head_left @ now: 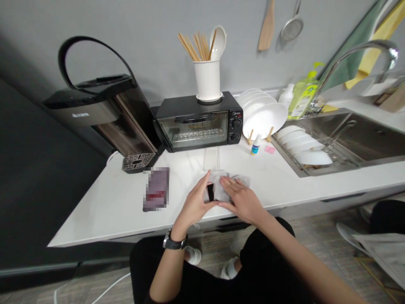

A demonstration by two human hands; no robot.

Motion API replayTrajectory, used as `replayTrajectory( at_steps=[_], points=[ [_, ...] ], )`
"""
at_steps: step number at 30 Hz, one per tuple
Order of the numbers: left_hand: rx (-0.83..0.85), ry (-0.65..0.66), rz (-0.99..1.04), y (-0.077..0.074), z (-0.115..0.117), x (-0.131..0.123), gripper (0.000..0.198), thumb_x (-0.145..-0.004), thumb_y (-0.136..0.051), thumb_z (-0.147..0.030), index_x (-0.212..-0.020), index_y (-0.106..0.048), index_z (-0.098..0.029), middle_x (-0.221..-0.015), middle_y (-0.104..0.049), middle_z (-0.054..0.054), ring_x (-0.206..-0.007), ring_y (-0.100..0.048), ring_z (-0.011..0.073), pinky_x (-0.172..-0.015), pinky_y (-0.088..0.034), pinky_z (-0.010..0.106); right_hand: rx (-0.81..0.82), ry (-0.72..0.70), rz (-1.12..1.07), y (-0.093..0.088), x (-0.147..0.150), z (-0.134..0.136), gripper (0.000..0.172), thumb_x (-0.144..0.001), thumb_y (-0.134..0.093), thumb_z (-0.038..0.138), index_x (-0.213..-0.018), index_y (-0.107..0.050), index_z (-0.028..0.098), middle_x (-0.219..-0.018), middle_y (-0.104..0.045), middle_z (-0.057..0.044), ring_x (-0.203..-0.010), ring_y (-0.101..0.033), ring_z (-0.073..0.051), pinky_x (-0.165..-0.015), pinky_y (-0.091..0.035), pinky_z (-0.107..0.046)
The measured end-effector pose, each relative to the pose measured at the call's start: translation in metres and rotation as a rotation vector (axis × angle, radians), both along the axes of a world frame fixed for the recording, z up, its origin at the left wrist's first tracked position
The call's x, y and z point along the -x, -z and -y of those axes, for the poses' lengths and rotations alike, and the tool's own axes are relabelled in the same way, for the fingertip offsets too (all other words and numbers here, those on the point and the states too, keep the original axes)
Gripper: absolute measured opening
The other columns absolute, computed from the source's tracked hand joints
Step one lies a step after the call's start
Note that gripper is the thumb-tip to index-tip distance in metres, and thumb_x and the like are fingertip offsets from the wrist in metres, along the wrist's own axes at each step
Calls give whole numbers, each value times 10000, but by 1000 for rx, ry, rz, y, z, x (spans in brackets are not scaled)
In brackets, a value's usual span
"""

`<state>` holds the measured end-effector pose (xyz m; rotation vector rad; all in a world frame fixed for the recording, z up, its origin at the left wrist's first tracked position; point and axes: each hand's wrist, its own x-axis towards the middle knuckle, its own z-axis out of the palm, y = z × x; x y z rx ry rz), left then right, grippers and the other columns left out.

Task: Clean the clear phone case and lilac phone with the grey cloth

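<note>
A light grey cloth [224, 192] lies bunched near the counter's front edge, with my right hand [242, 200] pressing it flat-fingered onto a phone. Only a narrow strip of the phone's black screen [210, 192] shows between the cloth and my left hand [196, 202]. That left hand, with a dark watch at the wrist, grips the phone's left end between thumb and fingers. Just beyond lies a clear phone case [211, 159]. Farther right stand a small white spray bottle with a blue label [255, 145] and, beside it, a pink piece [270, 149].
A toaster oven [196, 122] bearing a white chopstick holder [208, 78] stands behind. Left are a drinks machine [107, 118] and a pixelated dark purple item [157, 188]. Plates [265, 120] fill a rack near the sink [363, 145], which holds bowls [313, 157].
</note>
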<state>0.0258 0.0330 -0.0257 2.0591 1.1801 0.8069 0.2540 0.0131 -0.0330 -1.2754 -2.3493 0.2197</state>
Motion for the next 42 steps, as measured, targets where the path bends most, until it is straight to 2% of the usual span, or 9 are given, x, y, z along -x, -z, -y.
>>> replayTrajectory(
  at_steps=[3, 7, 13, 17, 21, 27, 34, 38, 42],
  points=[
    [-11, -18, -10, 0, 1, -3, 1090, -851, -823, -260, -1687, -135, -381, -1709, -358, 81, -1402, -578, 272, -1239, -403, 464, -50, 152, 18, 6, -16, 15, 826, -1015, -540, 638, -1605, -413, 74, -1620, -456, -225, -1522, -435, -365, -1239, -385, -587],
    [-27, -6, -11, 2, 0, -1, 1071, -853, -796, -209, -1688, -147, -375, -1709, -362, 78, -1480, -501, 279, -1262, -372, 456, -47, -11, -25, 8, 22, 29, 995, -914, -560, 794, -1584, -444, 67, -1619, -460, -225, -1527, -429, -360, -1266, -350, -573],
    [-21, -3, -9, 0, -1, 0, 1074, -855, -806, -216, -1685, -143, -378, -1700, -374, 80, -1470, -513, 269, -1250, -386, 436, -26, 37, -16, 1, 5, -1, 713, -1054, -461, 626, -1543, -519, 110, -1572, -535, -193, -1481, -503, -321, -1233, -403, -543],
    [-23, -24, -10, 0, -2, -4, 1106, -835, -842, -249, -1681, -144, -392, -1685, -394, 84, -1378, -599, 262, -1224, -417, 442, -75, 226, 3, 7, -15, 11, 830, -1011, -515, 670, -1591, -442, 80, -1595, -488, -232, -1491, -473, -397, -1219, -387, -625],
    [-31, -1, -22, 2, -2, -1, 1067, -860, -791, -200, -1685, -140, -385, -1708, -361, 70, -1497, -479, 267, -1266, -358, 433, -55, 10, -56, 8, 27, 27, 1017, -906, -544, 816, -1607, -416, 90, -1617, -469, -215, -1530, -420, -375, -1264, -335, -598],
    [-19, -15, -10, 0, 0, 2, 1079, -849, -822, -257, -1683, -150, -385, -1699, -374, 73, -1427, -553, 261, -1242, -396, 436, -38, 97, -12, 3, 5, 9, 740, -1039, -510, 612, -1576, -470, 104, -1596, -502, -203, -1505, -466, -343, -1232, -389, -574],
    [-46, -4, -24, 0, 0, -1, 1014, -880, -765, -220, -1688, -167, -353, -1703, -369, 82, -1525, -442, 277, -1274, -348, 436, -36, -104, -57, 7, 26, 17, 932, -946, -557, 754, -1573, -461, 72, -1608, -484, -211, -1522, -443, -332, -1265, -358, -555],
    [-33, -4, -20, -1, 0, -1, 1062, -860, -817, -279, -1687, -155, -361, -1692, -383, 92, -1426, -557, 270, -1233, -409, 434, -27, 50, -27, 5, 5, 3, 689, -1058, -499, 572, -1577, -475, 121, -1594, -508, -195, -1499, -479, -322, -1243, -383, -571],
    [-40, -12, -14, 0, -1, -2, 1090, -837, -840, -281, -1684, -159, -371, -1684, -398, 89, -1384, -595, 269, -1213, -433, 445, -49, 75, 0, 5, -1, 17, 874, -987, -566, 671, -1627, -382, 105, -1622, -453, -228, -1541, -400, -374, -1248, -345, -634]
  ],
)
